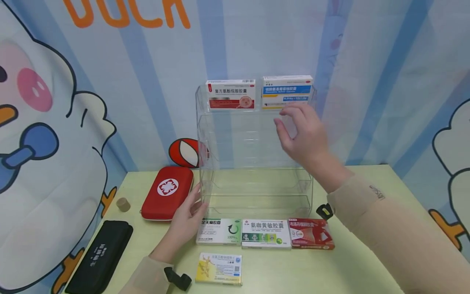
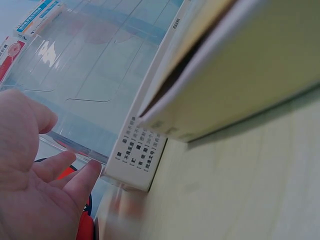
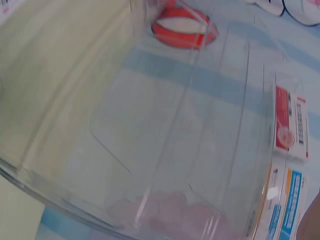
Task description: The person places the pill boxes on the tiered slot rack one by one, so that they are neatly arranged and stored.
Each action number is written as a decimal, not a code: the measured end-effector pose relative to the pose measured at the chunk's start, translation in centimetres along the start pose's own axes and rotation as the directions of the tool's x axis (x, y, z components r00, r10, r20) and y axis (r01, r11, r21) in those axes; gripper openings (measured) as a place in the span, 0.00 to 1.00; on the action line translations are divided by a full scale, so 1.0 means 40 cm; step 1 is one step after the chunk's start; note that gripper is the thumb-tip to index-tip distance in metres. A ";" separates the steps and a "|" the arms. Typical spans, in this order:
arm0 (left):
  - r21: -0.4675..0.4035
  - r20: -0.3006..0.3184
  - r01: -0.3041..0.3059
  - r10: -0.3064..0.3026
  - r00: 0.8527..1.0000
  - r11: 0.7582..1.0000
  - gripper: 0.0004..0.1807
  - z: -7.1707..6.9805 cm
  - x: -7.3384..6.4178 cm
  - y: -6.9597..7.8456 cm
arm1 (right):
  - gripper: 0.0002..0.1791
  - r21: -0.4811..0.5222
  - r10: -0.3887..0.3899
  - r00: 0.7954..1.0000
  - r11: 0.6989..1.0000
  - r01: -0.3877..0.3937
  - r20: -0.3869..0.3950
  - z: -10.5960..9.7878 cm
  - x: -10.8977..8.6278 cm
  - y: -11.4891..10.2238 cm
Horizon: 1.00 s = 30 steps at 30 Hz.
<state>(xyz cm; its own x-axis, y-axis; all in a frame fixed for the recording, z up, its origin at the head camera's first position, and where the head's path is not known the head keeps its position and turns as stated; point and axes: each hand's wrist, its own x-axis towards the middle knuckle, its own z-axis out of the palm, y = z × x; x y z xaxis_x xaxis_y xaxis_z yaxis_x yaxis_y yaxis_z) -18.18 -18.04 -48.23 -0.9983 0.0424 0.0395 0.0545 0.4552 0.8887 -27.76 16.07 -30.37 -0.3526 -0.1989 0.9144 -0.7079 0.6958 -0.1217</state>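
A clear plastic tiered rack [image 1: 253,141] stands on the table. My left hand [image 1: 187,216] rests at its lower left side, the fairly straight fingers against the side panel in the left wrist view. My right hand [image 1: 306,132] is raised before the upper part, fingers loosely bent, nothing between them. Just above its fingertips, a blue-and-white medicine box [image 1: 287,92] stands on the top tier. To the left on that tier stands a red-and-white medicine box [image 1: 231,94]. Through the clear panels in the right wrist view, both boxes [image 3: 292,122] show at the right.
Before the rack lie a green-and-white box [image 1: 220,232], a white capsule box [image 1: 266,233] and a red box [image 1: 311,234] in a row. Nearer is a yellow-and-white box [image 1: 219,268]. At left are a red first-aid case [image 1: 167,194], a black case [image 1: 100,257] and a small cork-coloured cylinder [image 1: 123,204].
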 end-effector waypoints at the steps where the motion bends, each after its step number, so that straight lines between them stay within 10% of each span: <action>1: 0.000 0.000 0.000 0.000 1.000 1.000 0.44 0.000 0.000 -0.002 | 0.14 0.017 -0.013 1.000 1.000 0.013 0.017 0.002 -0.012 -0.009; 14: -0.001 0.001 -0.002 0.002 1.000 1.000 0.44 0.003 0.003 -0.002 | 0.19 0.153 -0.093 0.988 0.985 0.073 0.124 0.006 -0.160 -0.088; 30: 0.005 0.000 -0.010 0.010 1.000 1.000 0.44 0.001 0.001 -0.001 | 0.25 0.246 0.078 0.953 0.957 -0.154 0.294 0.020 -0.343 -0.177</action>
<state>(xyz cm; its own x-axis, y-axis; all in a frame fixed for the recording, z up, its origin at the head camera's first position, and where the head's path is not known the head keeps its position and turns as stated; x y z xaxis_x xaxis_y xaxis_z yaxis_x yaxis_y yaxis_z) -18.23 -18.03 -48.28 -0.9977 0.0469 0.0488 0.0649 0.4592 0.8859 -18.41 13.32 -42.37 -0.5709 -0.3384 0.7480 -0.7735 0.5270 -0.3520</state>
